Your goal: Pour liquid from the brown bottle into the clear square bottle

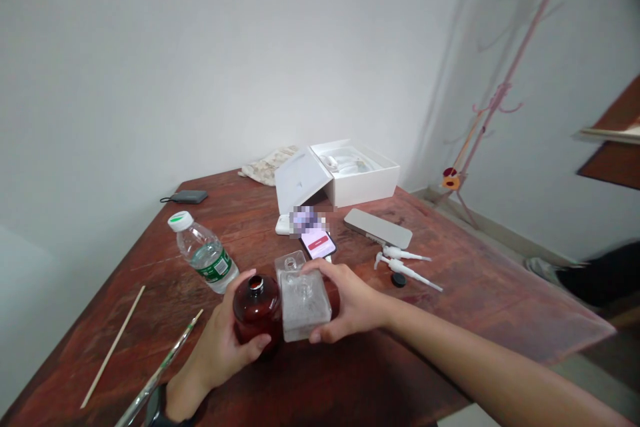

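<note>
My left hand (pixel 223 340) is wrapped around a round amber bottle (pixel 257 310), whose narrow neck is uncapped. In my right hand (pixel 350 300) is a clear square bottle (pixel 306 307), gripped by its side close against the amber one. A second clear shape with a round opening (pixel 290 261) shows just behind it; I cannot tell whether it is a separate bottle. Something dark red-brown shows between my right palm and the clear bottle, partly hidden. To the right lie two white pump heads (pixel 407 270) with thin tubes, beside a small black cap (pixel 399 279).
A water bottle (pixel 207 257) stands at left, near a wooden stick (pixel 114 347) and a wrapped stick (pixel 165 367). Behind are a lit phone (pixel 319 242), a grey flat case (pixel 379 228), an opened white box (pixel 365 183), a cloth (pixel 267 167) and a dark power bank (pixel 187 197).
</note>
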Action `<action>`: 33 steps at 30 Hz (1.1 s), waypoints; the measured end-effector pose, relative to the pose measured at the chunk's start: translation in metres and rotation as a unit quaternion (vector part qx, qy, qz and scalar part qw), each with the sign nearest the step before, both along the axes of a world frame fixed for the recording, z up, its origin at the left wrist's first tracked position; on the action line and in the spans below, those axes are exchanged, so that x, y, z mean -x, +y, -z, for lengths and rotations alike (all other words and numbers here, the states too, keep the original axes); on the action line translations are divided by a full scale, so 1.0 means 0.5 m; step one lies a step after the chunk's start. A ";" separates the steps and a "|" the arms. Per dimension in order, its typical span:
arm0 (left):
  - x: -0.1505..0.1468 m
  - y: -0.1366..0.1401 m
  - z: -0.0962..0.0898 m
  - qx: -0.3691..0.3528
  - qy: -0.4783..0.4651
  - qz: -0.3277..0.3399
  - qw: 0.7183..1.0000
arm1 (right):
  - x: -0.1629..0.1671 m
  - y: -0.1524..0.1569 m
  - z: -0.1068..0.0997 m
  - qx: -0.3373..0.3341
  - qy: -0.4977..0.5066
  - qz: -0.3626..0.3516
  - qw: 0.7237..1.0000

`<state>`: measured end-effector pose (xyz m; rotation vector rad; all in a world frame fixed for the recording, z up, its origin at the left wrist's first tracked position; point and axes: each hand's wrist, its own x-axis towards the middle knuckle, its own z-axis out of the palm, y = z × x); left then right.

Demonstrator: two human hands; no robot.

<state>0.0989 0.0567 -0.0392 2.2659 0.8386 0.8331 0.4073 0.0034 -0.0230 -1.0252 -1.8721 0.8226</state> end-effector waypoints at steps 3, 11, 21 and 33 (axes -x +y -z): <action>0.000 0.000 0.002 -0.002 0.002 0.000 1.000 | 0.002 0.000 0.002 0.001 0.015 -0.009 1.000; 0.004 0.015 0.022 -0.005 -0.005 -0.006 1.000 | -0.003 -0.006 0.002 -0.003 -0.020 0.007 1.000; -0.006 0.026 0.042 -0.026 -0.045 -0.004 0.999 | 0.007 -0.001 0.013 0.028 -0.011 0.004 1.000; -0.005 0.019 0.029 -0.022 -0.043 -0.019 0.999 | 0.014 -0.005 -0.001 0.057 -0.013 0.013 0.998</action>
